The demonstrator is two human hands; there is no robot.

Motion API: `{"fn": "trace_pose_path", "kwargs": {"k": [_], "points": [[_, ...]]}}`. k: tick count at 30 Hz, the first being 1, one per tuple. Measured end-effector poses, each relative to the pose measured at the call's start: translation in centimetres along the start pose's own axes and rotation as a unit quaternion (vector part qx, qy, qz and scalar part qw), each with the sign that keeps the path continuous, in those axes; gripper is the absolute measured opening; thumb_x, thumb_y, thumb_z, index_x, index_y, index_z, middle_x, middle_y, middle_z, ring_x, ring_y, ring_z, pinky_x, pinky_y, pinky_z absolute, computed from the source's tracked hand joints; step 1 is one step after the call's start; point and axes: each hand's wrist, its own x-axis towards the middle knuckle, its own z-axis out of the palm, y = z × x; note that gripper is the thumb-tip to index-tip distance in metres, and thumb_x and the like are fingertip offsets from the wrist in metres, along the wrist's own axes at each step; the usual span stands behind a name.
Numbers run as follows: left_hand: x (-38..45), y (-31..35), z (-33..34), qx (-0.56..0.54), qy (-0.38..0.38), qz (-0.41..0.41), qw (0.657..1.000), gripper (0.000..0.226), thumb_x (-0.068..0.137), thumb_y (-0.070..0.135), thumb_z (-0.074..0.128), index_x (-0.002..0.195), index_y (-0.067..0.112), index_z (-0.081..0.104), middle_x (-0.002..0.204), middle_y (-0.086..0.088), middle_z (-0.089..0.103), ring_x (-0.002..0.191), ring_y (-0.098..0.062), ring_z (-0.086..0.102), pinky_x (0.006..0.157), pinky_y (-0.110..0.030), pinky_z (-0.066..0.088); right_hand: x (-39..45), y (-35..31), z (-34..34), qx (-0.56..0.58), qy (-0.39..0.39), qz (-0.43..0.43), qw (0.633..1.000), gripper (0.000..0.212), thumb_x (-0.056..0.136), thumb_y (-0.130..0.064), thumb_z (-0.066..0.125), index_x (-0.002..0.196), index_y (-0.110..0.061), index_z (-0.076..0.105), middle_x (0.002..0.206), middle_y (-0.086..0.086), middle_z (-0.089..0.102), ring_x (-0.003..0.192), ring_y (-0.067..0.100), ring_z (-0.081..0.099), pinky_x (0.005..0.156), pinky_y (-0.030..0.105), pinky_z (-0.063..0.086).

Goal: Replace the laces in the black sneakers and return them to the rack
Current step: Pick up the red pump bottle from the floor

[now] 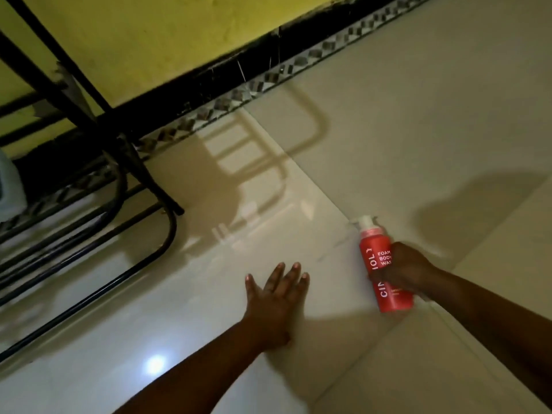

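My right hand (407, 271) grips a red foam body wash bottle (378, 261) with a white pump cap, held low over the tiled floor at the right. My left hand (273, 297) lies flat on the floor with its fingers straight and spread, left of the bottle. The black metal rack (89, 186) stands at the left against the wall, and its lower bars carry nothing that I can see. No black sneakers and no laces are in view.
A glossy cream tiled floor (388, 130) fills most of the view. A yellow wall (167, 34) with a black skirting and a patterned border strip runs across the top. A pale object (9, 186) sits at the far left edge by the rack.
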Motion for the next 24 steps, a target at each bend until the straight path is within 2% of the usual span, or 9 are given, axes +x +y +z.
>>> {"fn": "trace_pose_path", "kwargs": {"k": [3,6,9,11,13,15,17,20,24], "points": [[-0.7,0.7,-1.2,0.000,0.003,-0.011,1.000,0.111,0.081,0.036,0.069,0.148,0.024,-0.019,0.155,0.001,-0.027,0.138,-0.021,-0.030,0.108,-0.068,-0.005,-2.6,-0.9,-1.5,0.040,-0.008,0.012,0.999,0.049,0.058,-0.017,0.087,0.099,-0.012,0.061,0.092,0.010,0.069,0.082,0.027,0.066,0.077,0.035,0.052],[-2.1,3.1,-3.5,-0.115,0.044,-0.017,0.992,0.088,0.089,0.027,0.060,0.151,0.020,-0.002,0.159,0.003,-0.012,0.141,-0.017,-0.024,0.114,-0.059,-0.001,-7.6,-2.1,-3.3,0.191,-0.003,0.002,0.982,0.049,0.060,-0.003,0.084,0.101,-0.014,0.059,0.089,0.013,0.069,0.080,0.030,0.067,0.077,0.045,0.055],[-5.2,5.3,-7.3,-0.225,0.157,0.045,0.961,0.054,0.093,0.022,0.054,0.143,0.024,0.033,0.153,0.007,0.025,0.145,-0.011,0.010,0.118,-0.038,0.012,-13.8,-3.8,-5.4,0.313,0.000,-0.007,0.950,0.059,0.052,-0.009,0.081,0.105,-0.020,0.058,0.093,0.010,0.068,0.086,0.029,0.065,0.076,0.042,0.052],[-9.2,6.4,-10.2,-0.334,0.211,0.060,0.917,0.037,0.093,0.013,0.048,0.128,0.021,0.053,0.133,0.005,0.050,0.127,-0.007,0.042,0.109,-0.024,0.031,-18.8,-5.4,-6.9,0.361,0.006,0.003,0.932,0.069,0.039,-0.019,0.080,0.105,-0.021,0.060,0.092,0.010,0.069,0.086,0.029,0.066,0.076,0.042,0.053],[-13.7,6.7,-12.9,-0.430,0.222,0.059,0.873,0.033,0.091,0.003,0.042,0.111,0.013,0.065,0.109,0.007,0.062,0.101,0.006,0.056,0.093,-0.015,0.043,-23.6,-6.8,-8.3,0.400,0.016,0.009,0.916,0.076,0.030,-0.023,0.081,0.103,-0.017,0.061,0.087,0.011,0.070,0.082,0.030,0.067,0.076,0.044,0.054],[-18.2,7.0,-15.5,-0.475,0.222,0.029,0.851,0.031,0.091,-0.002,0.043,0.099,0.012,0.069,0.094,0.014,0.064,0.089,0.011,0.059,0.081,-0.008,0.044,-29.0,-8.8,-9.7,0.412,0.044,0.012,0.910,0.073,0.030,-0.022,0.081,0.100,-0.014,0.062,0.084,0.012,0.070,0.078,0.030,0.066,0.078,0.046,0.053],[-23.3,8.1,-18.7,-0.495,0.234,-0.015,0.837,0.024,0.092,0.001,0.052,0.092,0.020,0.067,0.088,0.016,0.065,0.084,0.009,0.061,0.074,-0.008,0.044,-34.0,-10.8,-11.1,0.423,0.037,0.003,0.905,0.064,0.037,-0.018,0.079,0.098,-0.015,0.061,0.087,0.012,0.070,0.078,0.028,0.066,0.078,0.044,0.053],[-31.9,10.0,-23.9,-0.528,0.250,-0.038,0.811,0.020,0.089,0.007,0.062,0.093,0.027,0.064,0.087,0.015,0.066,0.081,0.008,0.061,0.070,-0.011,0.046,-41.6,-14.1,-15.0,0.429,0.018,-0.016,0.903,0.060,0.047,-0.011,0.074,0.104,-0.017,0.058,0.092,0.009,0.069,0.080,0.022,0.064,0.076,0.036,0.051],[-41.9,12.7,-30.2,-0.529,0.252,-0.040,0.810,0.013,0.089,0.011,0.063,0.095,0.022,0.065,0.085,0.015,0.065,0.079,0.008,0.060,0.068,-0.006,0.043,-49.4,-17.1,-20.1,0.420,0.011,-0.060,0.906,0.059,0.054,-0.005,0.075,0.109,-0.019,0.054,0.094,0.005,0.066,0.081,0.015,0.063,0.076,0.030,0.051]]}}
